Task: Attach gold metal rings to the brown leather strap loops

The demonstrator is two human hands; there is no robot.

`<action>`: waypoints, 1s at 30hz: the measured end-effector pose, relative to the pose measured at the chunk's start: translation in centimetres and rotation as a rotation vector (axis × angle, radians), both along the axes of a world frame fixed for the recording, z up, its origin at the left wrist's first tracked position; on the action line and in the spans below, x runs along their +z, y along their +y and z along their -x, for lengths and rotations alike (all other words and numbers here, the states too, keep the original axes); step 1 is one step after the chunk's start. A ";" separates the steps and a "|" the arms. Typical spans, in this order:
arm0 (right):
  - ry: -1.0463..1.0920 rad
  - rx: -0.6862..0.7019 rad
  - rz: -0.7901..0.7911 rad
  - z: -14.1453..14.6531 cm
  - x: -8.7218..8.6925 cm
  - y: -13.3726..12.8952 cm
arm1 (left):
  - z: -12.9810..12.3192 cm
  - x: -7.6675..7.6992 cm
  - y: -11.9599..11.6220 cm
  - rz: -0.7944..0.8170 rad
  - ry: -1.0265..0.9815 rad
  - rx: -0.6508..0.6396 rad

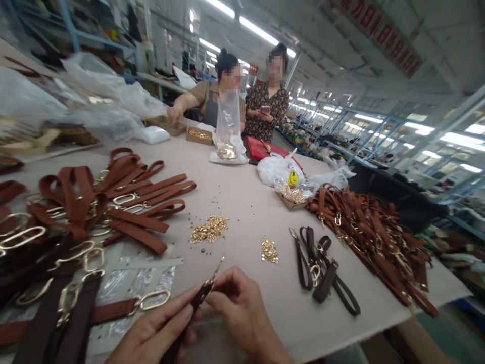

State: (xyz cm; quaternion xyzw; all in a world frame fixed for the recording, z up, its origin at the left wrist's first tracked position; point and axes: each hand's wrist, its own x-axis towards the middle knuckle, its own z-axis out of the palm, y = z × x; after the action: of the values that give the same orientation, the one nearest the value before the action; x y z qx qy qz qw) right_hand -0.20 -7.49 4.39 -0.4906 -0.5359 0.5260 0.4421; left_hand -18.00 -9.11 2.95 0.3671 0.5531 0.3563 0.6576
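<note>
My left hand (155,326) grips a dark brown leather strap (197,299), which points up and away from me. A gold metal clasp (220,264) sticks out of the strap's far end. Closed in a pinch, my right hand (244,308) meets the strap just below the clasp; anything small between those fingertips is hidden. Beyond my hands lies a pile of small gold metal pieces (210,229), with a smaller gold heap (269,250) to its right. Several dark brown wrist straps (326,280) rest right of my right hand.
Brown straps with gold rings (147,192) crowd the left, over clear plastic sheets (132,280). A heap of brown straps (373,237) lines the right edge. Toward the back are a box of gold parts (199,135), plastic bags (278,169) and a red bag (267,147). Two people are across the table.
</note>
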 end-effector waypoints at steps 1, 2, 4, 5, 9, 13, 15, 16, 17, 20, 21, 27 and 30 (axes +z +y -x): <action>-0.141 -0.042 -0.055 -1.4 0.1 0.2 | 0.1 -0.3 0.0 0.009 -0.003 0.019; -0.291 -0.088 -0.116 -3.0 0.0 0.5 | 0.2 -0.6 0.1 0.019 -0.007 0.041; -0.572 -0.180 -0.244 -6.3 -0.5 1.1 | 0.4 -0.7 0.3 0.045 -0.013 0.096; -0.701 -0.207 -0.306 -7.8 -0.9 1.5 | 0.5 -0.6 0.4 0.062 -0.017 0.115; -1.055 -0.182 -0.491 -11.6 -1.9 2.8 | 0.2 0.4 0.6 0.106 -0.079 0.159; -1.135 -0.098 -0.522 -11.5 -2.1 3.6 | -0.5 1.2 0.7 0.157 -0.181 0.167; -1.169 -0.066 -0.529 -10.9 -2.1 3.9 | -0.7 1.3 0.7 0.145 -0.211 0.129; -1.181 -0.056 -0.528 -10.7 -2.1 4.0 | -0.7 1.3 0.7 0.124 -0.210 0.108; -1.187 -0.047 -0.523 -10.5 -2.2 4.0 | -0.7 1.4 0.8 0.100 -0.200 0.085; -1.169 -0.031 -0.491 -10.8 -2.2 4.4 | -0.9 1.7 0.8 0.024 -0.146 0.061; -1.151 -0.028 -0.473 -11.1 -2.2 4.6 | -0.9 1.9 0.7 0.006 -0.122 0.055; -0.972 -0.001 -0.344 -11.0 -1.8 5.2 | -1.4 2.2 0.1 -0.132 0.008 -0.017; -0.821 -0.015 -0.366 -8.5 -1.6 4.2 | -1.6 2.2 -0.1 -0.179 0.039 -0.019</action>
State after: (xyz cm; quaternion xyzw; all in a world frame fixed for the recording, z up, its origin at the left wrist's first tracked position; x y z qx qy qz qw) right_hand 8.32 -3.29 2.78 -0.5764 -0.7475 0.1811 0.2760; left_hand -16.41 -9.17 5.14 0.4364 0.5284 0.3907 0.6146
